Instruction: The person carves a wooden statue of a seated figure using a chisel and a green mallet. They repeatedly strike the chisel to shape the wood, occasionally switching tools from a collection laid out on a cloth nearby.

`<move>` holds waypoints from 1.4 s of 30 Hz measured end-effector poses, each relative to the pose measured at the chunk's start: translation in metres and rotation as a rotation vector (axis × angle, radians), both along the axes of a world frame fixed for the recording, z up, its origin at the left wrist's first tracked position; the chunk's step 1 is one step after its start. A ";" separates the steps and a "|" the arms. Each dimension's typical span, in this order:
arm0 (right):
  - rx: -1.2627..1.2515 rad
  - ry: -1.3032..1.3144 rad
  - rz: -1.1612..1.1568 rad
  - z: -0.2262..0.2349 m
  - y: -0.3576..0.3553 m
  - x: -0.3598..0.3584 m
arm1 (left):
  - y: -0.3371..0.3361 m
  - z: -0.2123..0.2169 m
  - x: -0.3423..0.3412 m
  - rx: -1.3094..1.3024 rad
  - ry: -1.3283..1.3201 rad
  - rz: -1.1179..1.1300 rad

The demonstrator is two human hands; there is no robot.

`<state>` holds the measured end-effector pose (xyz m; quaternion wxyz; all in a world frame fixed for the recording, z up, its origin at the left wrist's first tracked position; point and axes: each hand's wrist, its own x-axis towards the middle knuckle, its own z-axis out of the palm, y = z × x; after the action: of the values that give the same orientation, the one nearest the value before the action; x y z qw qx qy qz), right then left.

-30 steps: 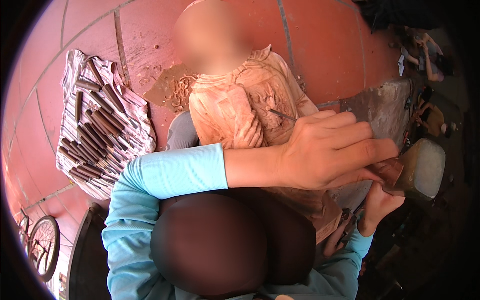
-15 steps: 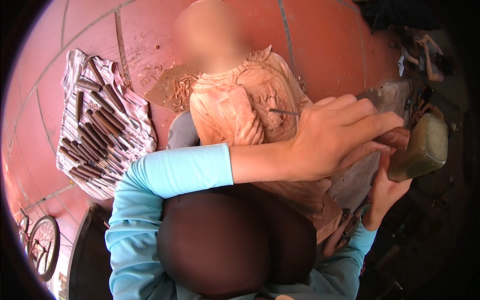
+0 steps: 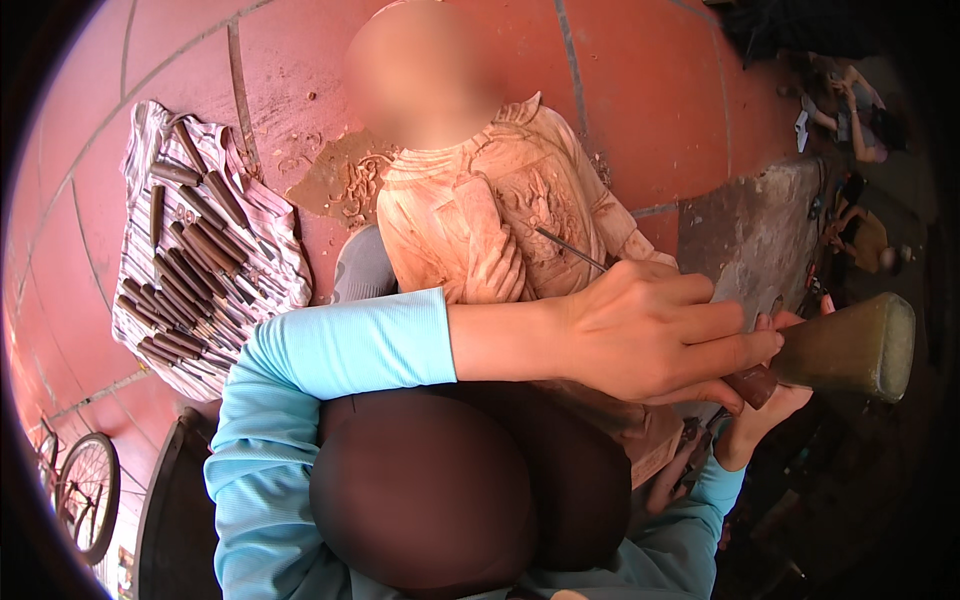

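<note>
A carved wooden figure (image 3: 440, 225) in folded robes lies before me, its head blurred out. My left hand (image 3: 655, 335) is closed around the brown handle of a chisel (image 3: 757, 386). The chisel's thin metal shaft slants up to the left, its tip at the raised carving on the figure's chest. Just beyond the handle's butt, my right hand (image 3: 775, 405) grips a greenish, block-shaped mallet (image 3: 850, 345). The mallet's broad end points right. Part of my right hand is hidden behind the mallet and my left hand.
Several dark-handled carving tools (image 3: 205, 245) lie on a striped cloth (image 3: 145, 130) at left. Wood shavings (image 3: 365, 180) are scattered on red floor tiles (image 3: 300, 50). A grey slab (image 3: 745, 230) stands right of the figure. A bicycle wheel (image 3: 88, 490) shows lower left; people (image 3: 860, 120) sit far right.
My left hand has come nearer and slightly left, tilting the chisel's handle down toward me. The mallet has moved down and right, swinging to a more level position.
</note>
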<state>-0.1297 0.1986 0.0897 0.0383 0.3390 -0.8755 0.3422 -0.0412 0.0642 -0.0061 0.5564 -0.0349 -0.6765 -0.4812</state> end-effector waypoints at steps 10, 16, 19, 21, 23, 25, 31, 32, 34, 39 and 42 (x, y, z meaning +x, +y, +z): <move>0.022 0.022 0.116 0.004 0.033 0.001 | 0.000 0.000 0.002 0.001 0.039 0.016; 0.082 0.131 0.099 0.005 0.043 -0.002 | 0.000 -0.001 0.001 0.033 0.078 0.021; 0.010 0.056 0.048 0.003 0.040 0.005 | -0.003 -0.002 0.001 0.054 0.100 0.023; -0.002 0.124 0.092 0.003 0.035 0.007 | -0.007 -0.002 0.004 0.055 0.126 0.014; 0.052 0.307 0.220 0.004 0.026 0.005 | -0.015 -0.002 0.010 0.044 0.157 -0.015; 0.102 0.452 0.338 0.003 0.023 0.004 | -0.012 -0.009 0.012 0.028 0.222 -0.001; 0.187 0.629 0.457 0.009 0.036 -0.001 | -0.010 -0.016 0.016 -0.006 0.353 -0.008; 0.186 0.641 0.462 0.006 0.040 -0.001 | -0.009 -0.017 0.016 -0.014 0.363 -0.013; 0.177 0.646 0.460 0.006 0.041 0.000 | -0.012 -0.018 0.021 -0.031 0.371 -0.037; 0.156 0.685 0.498 0.008 0.028 0.009 | -0.016 -0.019 0.031 -0.018 0.353 -0.178; 0.237 0.753 0.547 0.020 0.011 0.014 | -0.023 -0.022 0.038 -0.027 0.374 -0.222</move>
<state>-0.1156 0.2099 0.1099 0.2223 0.6593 -0.7125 0.0909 -0.0027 0.0414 -0.0277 0.6153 -0.2051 -0.5600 -0.5155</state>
